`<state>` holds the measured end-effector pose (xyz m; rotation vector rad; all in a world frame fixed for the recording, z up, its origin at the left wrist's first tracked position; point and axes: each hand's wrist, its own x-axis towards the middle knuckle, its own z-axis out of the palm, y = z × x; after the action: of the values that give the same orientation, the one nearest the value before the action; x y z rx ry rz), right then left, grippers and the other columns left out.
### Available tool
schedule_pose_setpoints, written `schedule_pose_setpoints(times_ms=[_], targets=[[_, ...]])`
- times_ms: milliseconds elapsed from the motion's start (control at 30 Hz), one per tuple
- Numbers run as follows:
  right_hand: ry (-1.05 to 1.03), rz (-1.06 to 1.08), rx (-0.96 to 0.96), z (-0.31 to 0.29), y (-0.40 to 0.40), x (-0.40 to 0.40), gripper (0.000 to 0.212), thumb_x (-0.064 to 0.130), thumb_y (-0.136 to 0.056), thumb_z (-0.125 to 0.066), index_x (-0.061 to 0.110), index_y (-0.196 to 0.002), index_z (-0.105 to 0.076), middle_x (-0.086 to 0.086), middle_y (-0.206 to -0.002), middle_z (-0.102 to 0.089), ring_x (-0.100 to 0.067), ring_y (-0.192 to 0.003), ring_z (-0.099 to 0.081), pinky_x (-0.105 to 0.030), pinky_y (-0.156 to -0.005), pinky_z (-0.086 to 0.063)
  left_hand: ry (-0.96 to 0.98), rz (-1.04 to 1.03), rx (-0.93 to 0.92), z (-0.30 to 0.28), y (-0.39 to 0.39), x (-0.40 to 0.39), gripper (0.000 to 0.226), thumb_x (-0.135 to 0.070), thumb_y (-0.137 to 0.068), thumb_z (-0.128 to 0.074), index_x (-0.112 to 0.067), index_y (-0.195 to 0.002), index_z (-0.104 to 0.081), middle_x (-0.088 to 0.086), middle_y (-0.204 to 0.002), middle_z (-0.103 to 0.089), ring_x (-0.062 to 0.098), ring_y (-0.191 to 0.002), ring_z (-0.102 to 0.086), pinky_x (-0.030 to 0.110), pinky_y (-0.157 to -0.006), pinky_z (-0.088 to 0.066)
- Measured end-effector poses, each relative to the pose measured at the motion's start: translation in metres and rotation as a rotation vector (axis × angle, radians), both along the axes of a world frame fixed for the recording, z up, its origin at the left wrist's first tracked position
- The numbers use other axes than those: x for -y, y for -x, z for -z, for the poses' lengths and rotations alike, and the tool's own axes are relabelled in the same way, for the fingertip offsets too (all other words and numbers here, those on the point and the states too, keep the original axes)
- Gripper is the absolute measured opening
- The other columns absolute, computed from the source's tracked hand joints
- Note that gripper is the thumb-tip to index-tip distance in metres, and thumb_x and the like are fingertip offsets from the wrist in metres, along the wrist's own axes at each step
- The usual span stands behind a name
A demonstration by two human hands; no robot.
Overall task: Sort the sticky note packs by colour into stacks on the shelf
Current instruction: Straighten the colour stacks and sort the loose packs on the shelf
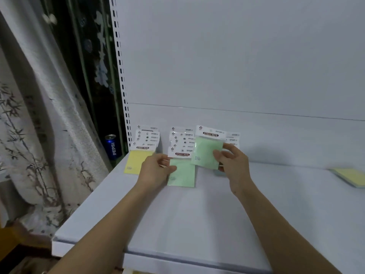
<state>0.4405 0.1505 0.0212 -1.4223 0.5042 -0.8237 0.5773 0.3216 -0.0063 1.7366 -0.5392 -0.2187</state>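
Nearest: bare white shelf [197, 224], both forearms reaching in over its front edge; nothing on that front stretch.

Mid: left hand [158, 169] resting palm-down, fingers half curled, touching the left edge of the green stack [182, 173]; prob just steadying it, can't tell if actually pinching anything; also overlapping the right corner of the yellow stack [136, 161] just beside it. Right hand [231, 161] pinching a green pack [208, 153] by its right edge, thumb on front, other fingers behind; pack lifted off the shelf, tilted a bit, header card up, hovering just right of the green stack.

Behind the held pack: a third fan of header cards [233, 137] w/ a bluish pack corner [220, 173] peeking under the right hand; colour hard to call. Far right, well apart: loose yellow pack [349, 175] lying flat on another, not sorted yet by the look of it. Off the shelf to the left: Pepsi can [112, 147] on the floor-ish area by the curtain [39, 135]; irrelevant.

Step in hand, imo: green onto green. To do it well: swing left, square the header w/ the card below, lay it a touch lower so the fan pattern holds; keep left hand pinning the stack so the slick plastic doesn't slide; let go only once flat.
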Motion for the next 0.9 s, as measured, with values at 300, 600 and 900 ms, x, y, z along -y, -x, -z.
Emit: schedule_pose_setpoints(times_ms=[300, 600, 900], targets=[[-0.012, 0.010, 0.030, 0.006, -0.001, 0.007, 0.025, 0.004, -0.087, -0.068, 0.014, -0.110, -0.066, 0.007, -0.075, -0.075, -0.012, -0.068, -0.070, -0.034, -0.070, -0.057, -0.163, -0.089, 0.214, 0.008, -0.003, 0.004, 0.046, -0.016, -0.078, -0.079, -0.021, -0.119, -0.059, -0.004, -0.087, -0.061, 0.008, -0.073, -0.059, 0.016, -0.062, -0.043], [-0.054, 0.011, 0.042, 0.003, 0.011, -0.001, 0.018, 0.004, -0.082, -0.072, 0.011, -0.098, -0.066, 0.004, -0.080, -0.074, -0.022, -0.074, -0.069, -0.037, -0.072, -0.058, -0.053, -0.111, 0.201, 0.005, 0.006, -0.001, 0.036, -0.025, -0.078, -0.076, -0.032, -0.110, -0.059, -0.006, -0.093, -0.060, 0.018, -0.074, -0.059, 0.044, -0.069, -0.058], [-0.008, -0.236, -0.108, 0.011, 0.012, -0.018, 0.017, -0.001, -0.089, -0.062, 0.006, -0.105, -0.066, -0.007, -0.087, -0.072, -0.021, -0.071, -0.067, -0.026, -0.062, -0.057, -0.093, -0.105, 0.249, 0.002, 0.009, -0.011, 0.021, -0.014, -0.089, -0.060, -0.021, -0.109, -0.062, -0.006, -0.087, -0.062, 0.010, -0.076, -0.060, 0.031, -0.070, -0.052]])
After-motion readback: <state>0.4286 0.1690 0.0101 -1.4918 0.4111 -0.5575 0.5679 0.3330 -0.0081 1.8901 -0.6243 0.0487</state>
